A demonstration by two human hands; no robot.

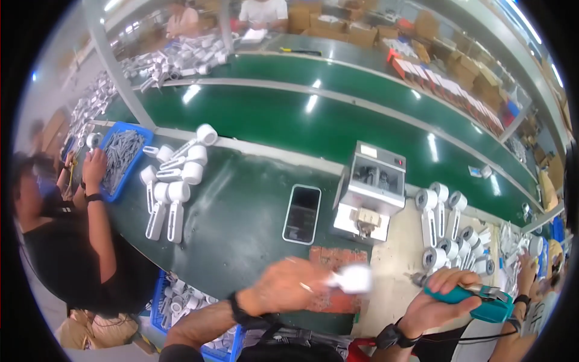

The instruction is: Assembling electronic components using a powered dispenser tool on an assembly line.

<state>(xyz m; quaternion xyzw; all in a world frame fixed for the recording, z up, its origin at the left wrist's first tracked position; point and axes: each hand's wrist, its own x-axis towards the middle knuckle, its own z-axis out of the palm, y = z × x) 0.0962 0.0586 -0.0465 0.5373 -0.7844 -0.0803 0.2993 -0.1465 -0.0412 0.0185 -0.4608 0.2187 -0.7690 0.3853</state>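
My left hand, smeared by motion, is closed on a white round-headed part above a worn reddish mat. The part is too blurred to make out in detail. In my right hand is a teal power screwdriver, its metal tip pointing left toward the mat. Close beyond the screwdriver stand several white round-headed parts with handles, which look like small handheld fans.
Beyond the mat stands a grey machine, with a phone lying left of it. More white parts lie farther left, near a blue basket of grey pieces. Co-workers sit on both sides. A green conveyor runs behind.
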